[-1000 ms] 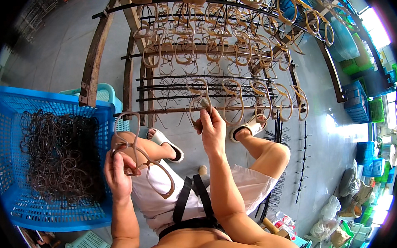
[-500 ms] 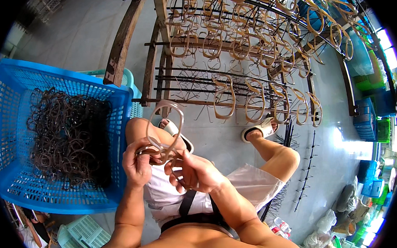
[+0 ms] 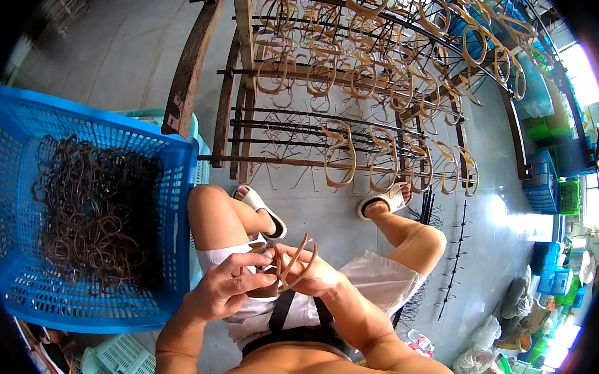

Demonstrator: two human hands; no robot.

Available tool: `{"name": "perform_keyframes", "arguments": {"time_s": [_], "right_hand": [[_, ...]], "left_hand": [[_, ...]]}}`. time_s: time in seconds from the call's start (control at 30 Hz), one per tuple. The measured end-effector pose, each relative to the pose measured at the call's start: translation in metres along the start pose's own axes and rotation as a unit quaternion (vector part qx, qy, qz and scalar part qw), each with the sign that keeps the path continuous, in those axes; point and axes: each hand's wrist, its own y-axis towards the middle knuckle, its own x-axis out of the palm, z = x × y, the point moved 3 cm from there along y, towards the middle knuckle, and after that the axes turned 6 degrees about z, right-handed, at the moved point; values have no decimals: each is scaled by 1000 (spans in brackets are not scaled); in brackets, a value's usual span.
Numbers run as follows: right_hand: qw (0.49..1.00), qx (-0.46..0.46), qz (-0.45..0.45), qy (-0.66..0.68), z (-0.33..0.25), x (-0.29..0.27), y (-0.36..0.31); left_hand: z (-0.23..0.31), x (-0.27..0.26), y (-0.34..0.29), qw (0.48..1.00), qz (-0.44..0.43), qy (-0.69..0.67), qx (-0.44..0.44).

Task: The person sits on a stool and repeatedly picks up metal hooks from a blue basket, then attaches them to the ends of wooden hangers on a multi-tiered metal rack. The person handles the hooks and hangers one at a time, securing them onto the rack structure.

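head view: your left hand (image 3: pixel 227 285) and right hand (image 3: pixel 311 276) both pinch tan rubber loops (image 3: pixel 293 262) in their fingers, over your lap.

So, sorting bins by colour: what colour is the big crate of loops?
Bright blue crate, clearest in the head view.

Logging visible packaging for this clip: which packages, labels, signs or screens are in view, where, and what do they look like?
No labels, signs or screens can be made out.
Plastic bags: lower right on the floor, crumpled, whitish and clear.
Bottle: on the floor by the right thigh, small, clear plastic.
Stacked crates: far right, boxy, blue and green lattice.
Blue basket: left of the hands, lattice-walled, holding dark loops.
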Motion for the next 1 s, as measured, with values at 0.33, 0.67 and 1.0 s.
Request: {"name": "perform_keyframes", "arguments": {"time_s": [0.33,0.67,1.0], "right_hand": [[988,60,-19,138,-17,30,26],[815,-392,310,-294,-94,41,25],[675,-470,517,-239,-98,5,93]], "left_hand": [[14,-5,-23,956,119,254,82],[-37,-9,-23,791,480,-308,-221],[-63,-24,-19,774,490,-310,-254]]}}
